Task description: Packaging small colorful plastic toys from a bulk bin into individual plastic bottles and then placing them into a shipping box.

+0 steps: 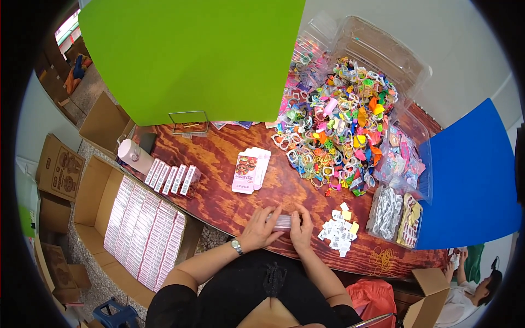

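Observation:
At the near edge of the wooden table, a small stack of cards [282, 222] lies between my two hands. My left hand [261, 229], with a watch on its wrist, closes on the stack's left end. From the other side my right hand [302, 228] grips the right end, thumb and fingers against it. What is printed on the cards does not show. Beyond my hands lie several flat pink-and-white small boxes [246, 174], overlapping one another. To the right of my right hand is a loose pile of small white and yellow paper slips [339, 229].
A heap of colourful small trinkets [339, 126] covers the back right. Small boxes [172, 177] stand in a row near a pink bottle [135, 156]. An open carton [93, 210] of packed boxes is at left. Rubber bands [381, 259] lie right; another person [470, 295] sits beyond.

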A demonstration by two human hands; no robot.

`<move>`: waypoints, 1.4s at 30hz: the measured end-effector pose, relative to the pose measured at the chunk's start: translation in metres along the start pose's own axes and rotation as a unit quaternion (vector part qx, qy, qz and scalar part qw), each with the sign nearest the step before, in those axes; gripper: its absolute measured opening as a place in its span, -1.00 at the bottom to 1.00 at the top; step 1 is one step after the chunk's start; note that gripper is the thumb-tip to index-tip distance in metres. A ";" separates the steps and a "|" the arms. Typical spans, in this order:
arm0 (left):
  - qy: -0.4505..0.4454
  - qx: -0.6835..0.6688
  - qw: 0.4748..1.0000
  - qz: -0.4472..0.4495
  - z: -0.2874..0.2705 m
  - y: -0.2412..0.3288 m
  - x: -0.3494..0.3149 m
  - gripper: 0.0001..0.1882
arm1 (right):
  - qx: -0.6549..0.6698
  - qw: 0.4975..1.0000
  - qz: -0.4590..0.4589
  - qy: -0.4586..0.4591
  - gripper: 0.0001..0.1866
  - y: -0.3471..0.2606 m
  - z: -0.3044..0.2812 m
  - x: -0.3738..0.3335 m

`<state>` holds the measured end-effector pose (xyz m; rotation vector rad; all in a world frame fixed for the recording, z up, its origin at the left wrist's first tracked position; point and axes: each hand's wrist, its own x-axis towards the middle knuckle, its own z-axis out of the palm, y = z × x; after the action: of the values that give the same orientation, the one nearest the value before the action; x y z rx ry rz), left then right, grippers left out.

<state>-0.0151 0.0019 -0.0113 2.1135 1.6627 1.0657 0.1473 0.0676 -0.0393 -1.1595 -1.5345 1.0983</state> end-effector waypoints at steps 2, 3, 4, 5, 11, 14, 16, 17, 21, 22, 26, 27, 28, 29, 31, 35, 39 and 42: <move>-0.027 0.051 0.997 0.055 -0.011 -0.008 -0.003 -0.11 | -0.031 0.999 -0.039 0.010 -0.67 -0.011 -0.003 0.006; -0.002 0.040 0.996 0.074 -0.010 -0.008 -0.001 -0.13 | -0.033 0.999 -0.042 -0.005 -0.69 -0.014 -0.004 0.004; -0.002 0.041 0.996 0.075 -0.006 -0.005 -0.002 -0.13 | -0.033 0.999 -0.043 -0.005 -0.69 -0.015 -0.002 0.002; -0.001 0.027 0.998 0.063 -0.002 -0.002 -0.004 -0.13 | -0.042 0.997 -0.065 -0.020 -0.69 -0.015 0.002 -0.002; 0.013 -0.017 1.000 0.013 0.002 -0.004 -0.005 -0.01 | -0.053 0.995 -0.086 0.016 -0.74 -0.008 0.005 0.000; -0.031 -0.066 0.997 -0.023 0.003 -0.007 -0.006 -0.03 | -0.084 0.993 -0.081 0.000 -0.75 -0.020 0.004 -0.003; -0.048 -0.080 0.995 -0.022 -0.002 -0.011 -0.007 -0.01 | -0.086 0.993 -0.083 0.013 -0.75 -0.012 0.008 0.000; -0.024 -0.037 0.999 0.002 -0.002 -0.010 -0.004 -0.02 | -0.088 0.992 -0.083 0.024 -0.75 -0.009 0.007 0.001; -0.010 -0.048 0.998 0.030 0.003 -0.021 -0.003 -0.09 | -0.047 0.996 -0.066 0.029 -0.75 -0.012 0.014 0.002; -0.041 -0.100 0.994 0.002 0.006 -0.026 -0.007 -0.11 | -0.008 0.999 -0.052 0.009 -0.75 -0.013 0.013 0.003; -0.038 -0.160 0.984 -0.068 0.001 -0.020 -0.017 -0.35 | 0.000 0.999 -0.038 -0.015 -0.72 -0.012 0.014 0.000; -0.019 -0.145 0.988 -0.048 0.007 -0.023 -0.018 -0.42 | -0.017 0.999 -0.042 -0.012 -0.70 -0.012 0.009 -0.002; -0.016 -0.141 0.989 -0.050 0.009 -0.024 -0.015 -0.42 | -0.031 0.998 -0.048 -0.015 -0.68 -0.011 0.007 -0.002; 0.002 -0.088 0.996 0.032 0.009 -0.025 -0.010 -0.38 | -0.047 0.996 -0.070 0.005 -0.65 -0.005 0.000 -0.001; 0.049 -0.024 0.990 0.128 0.009 -0.023 -0.005 -0.41 | -0.045 0.998 -0.048 0.021 -0.59 -0.008 -0.016 -0.001; 0.108 0.129 0.959 0.229 0.008 -0.008 0.005 -0.57 | 0.094 0.990 0.102 -0.027 -0.53 -0.011 -0.027 -0.006; 0.091 0.179 0.949 0.245 0.019 0.005 0.004 -0.62 | 0.252 0.940 0.220 -0.065 -0.52 0.002 -0.027 -0.002; 0.032 0.106 0.975 0.194 0.023 0.006 -0.006 -0.57 | 0.189 0.957 0.206 -0.080 -0.47 0.010 -0.038 0.011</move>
<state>0.0045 0.0004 -0.0262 2.6486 1.4807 1.1104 0.1838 0.0846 -0.0396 -1.1665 -1.1471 1.7167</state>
